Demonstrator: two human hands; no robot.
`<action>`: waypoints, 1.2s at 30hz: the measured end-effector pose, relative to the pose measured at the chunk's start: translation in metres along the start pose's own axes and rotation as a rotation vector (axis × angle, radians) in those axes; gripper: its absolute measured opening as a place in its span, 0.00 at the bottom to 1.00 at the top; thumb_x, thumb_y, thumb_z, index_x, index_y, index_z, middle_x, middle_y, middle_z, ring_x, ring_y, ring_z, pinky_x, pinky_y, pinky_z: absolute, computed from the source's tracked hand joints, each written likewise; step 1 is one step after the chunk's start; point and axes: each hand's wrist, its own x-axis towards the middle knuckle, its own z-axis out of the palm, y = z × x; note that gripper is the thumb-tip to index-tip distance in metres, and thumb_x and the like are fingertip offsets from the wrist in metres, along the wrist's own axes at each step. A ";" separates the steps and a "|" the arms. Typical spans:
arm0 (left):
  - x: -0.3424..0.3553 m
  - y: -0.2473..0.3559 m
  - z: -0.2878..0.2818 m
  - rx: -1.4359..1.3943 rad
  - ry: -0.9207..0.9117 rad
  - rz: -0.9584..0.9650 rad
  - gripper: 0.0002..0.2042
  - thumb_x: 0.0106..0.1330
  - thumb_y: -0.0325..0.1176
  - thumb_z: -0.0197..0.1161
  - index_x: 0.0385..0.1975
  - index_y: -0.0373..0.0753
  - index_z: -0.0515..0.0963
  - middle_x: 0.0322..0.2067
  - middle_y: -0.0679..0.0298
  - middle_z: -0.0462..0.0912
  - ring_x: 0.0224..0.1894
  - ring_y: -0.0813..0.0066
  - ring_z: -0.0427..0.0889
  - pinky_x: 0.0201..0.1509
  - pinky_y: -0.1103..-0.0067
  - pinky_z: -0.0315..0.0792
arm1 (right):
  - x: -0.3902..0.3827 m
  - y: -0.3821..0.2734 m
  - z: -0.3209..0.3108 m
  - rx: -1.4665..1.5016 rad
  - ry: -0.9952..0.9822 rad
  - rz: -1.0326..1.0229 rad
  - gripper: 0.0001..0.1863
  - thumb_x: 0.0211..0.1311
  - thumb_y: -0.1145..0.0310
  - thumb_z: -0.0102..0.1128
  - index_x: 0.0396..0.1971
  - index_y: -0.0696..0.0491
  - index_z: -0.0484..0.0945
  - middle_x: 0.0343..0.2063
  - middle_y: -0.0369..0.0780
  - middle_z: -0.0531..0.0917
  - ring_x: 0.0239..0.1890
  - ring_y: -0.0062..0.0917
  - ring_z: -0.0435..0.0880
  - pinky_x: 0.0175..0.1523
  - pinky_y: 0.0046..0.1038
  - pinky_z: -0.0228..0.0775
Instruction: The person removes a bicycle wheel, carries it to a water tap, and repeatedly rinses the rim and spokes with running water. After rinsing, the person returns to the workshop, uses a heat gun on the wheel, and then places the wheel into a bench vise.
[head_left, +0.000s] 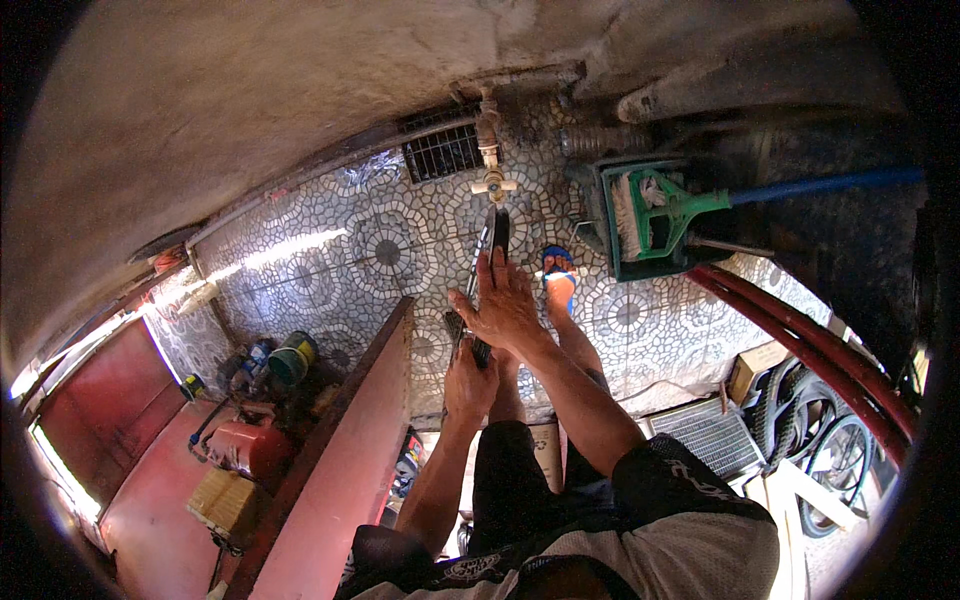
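Note:
A long, narrow dark object [501, 228] points away from me, its far end just below a wall tap [493, 182]. It has a pale edge and a black textured near end; its exact kind cannot be made out. My left hand [470, 388] is closed round the near end. My right hand [503, 308] lies over the middle of the object, fingers stretched forward and touching it, thumb spread to the left. What lies under the right palm is hidden. No clear stream of water shows at the tap.
A drain grate [442, 153] lies beside the tap. At right stands a dark green bin [640, 265] with a green brush head [668, 213] on a blue handle, near red pipes [790, 325]. A pink partition [355, 420] and a red tank [250, 445] are at left; tyres [790, 410] lie lower right.

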 end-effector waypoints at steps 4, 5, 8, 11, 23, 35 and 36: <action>-0.023 -0.002 -0.010 -0.029 -0.002 0.123 0.21 0.64 0.35 0.64 0.51 0.29 0.72 0.42 0.37 0.80 0.41 0.34 0.82 0.44 0.51 0.76 | 0.076 0.040 -0.022 0.238 -0.150 0.130 0.59 0.62 0.24 0.45 0.70 0.69 0.56 0.62 0.62 0.72 0.66 0.56 0.71 0.71 0.44 0.62; -0.034 -0.001 -0.007 -0.025 0.031 0.213 0.20 0.64 0.35 0.64 0.51 0.29 0.72 0.42 0.38 0.80 0.41 0.34 0.82 0.44 0.51 0.76 | 0.106 0.069 -0.033 0.339 -0.278 0.249 0.62 0.58 0.23 0.48 0.69 0.71 0.56 0.58 0.61 0.75 0.62 0.57 0.74 0.68 0.44 0.66; -0.033 0.002 -0.013 -0.048 0.025 0.219 0.19 0.63 0.33 0.64 0.49 0.29 0.71 0.41 0.38 0.80 0.41 0.35 0.82 0.42 0.51 0.76 | 0.126 0.076 -0.027 0.423 -0.405 0.331 0.66 0.53 0.21 0.53 0.68 0.72 0.55 0.51 0.59 0.82 0.53 0.60 0.80 0.62 0.46 0.73; -0.023 0.004 -0.020 0.030 -0.050 0.071 0.17 0.62 0.32 0.65 0.46 0.30 0.70 0.39 0.37 0.81 0.40 0.34 0.82 0.41 0.50 0.76 | 0.100 0.040 -0.035 0.342 -0.189 0.177 0.64 0.57 0.23 0.52 0.71 0.70 0.52 0.61 0.60 0.73 0.64 0.55 0.71 0.71 0.47 0.59; 0.017 0.041 -0.025 0.077 -0.035 0.060 0.17 0.64 0.32 0.64 0.46 0.28 0.71 0.36 0.36 0.82 0.40 0.33 0.83 0.42 0.50 0.77 | 0.126 0.064 -0.017 0.349 -0.302 0.259 0.62 0.54 0.23 0.56 0.64 0.72 0.63 0.56 0.64 0.76 0.59 0.54 0.79 0.64 0.43 0.70; 0.062 0.071 -0.028 0.140 -0.106 -0.026 0.18 0.63 0.32 0.63 0.48 0.30 0.68 0.38 0.39 0.84 0.41 0.36 0.85 0.45 0.52 0.79 | 0.135 0.057 -0.053 0.372 -0.487 0.236 0.62 0.55 0.26 0.58 0.70 0.69 0.57 0.68 0.61 0.64 0.71 0.49 0.66 0.72 0.39 0.63; 0.065 0.063 -0.026 0.130 -0.085 -0.006 0.17 0.64 0.32 0.63 0.47 0.30 0.68 0.38 0.38 0.84 0.41 0.37 0.85 0.45 0.52 0.79 | 0.118 0.046 -0.033 0.340 -0.320 0.156 0.61 0.56 0.29 0.60 0.71 0.68 0.55 0.69 0.61 0.62 0.71 0.49 0.66 0.72 0.39 0.63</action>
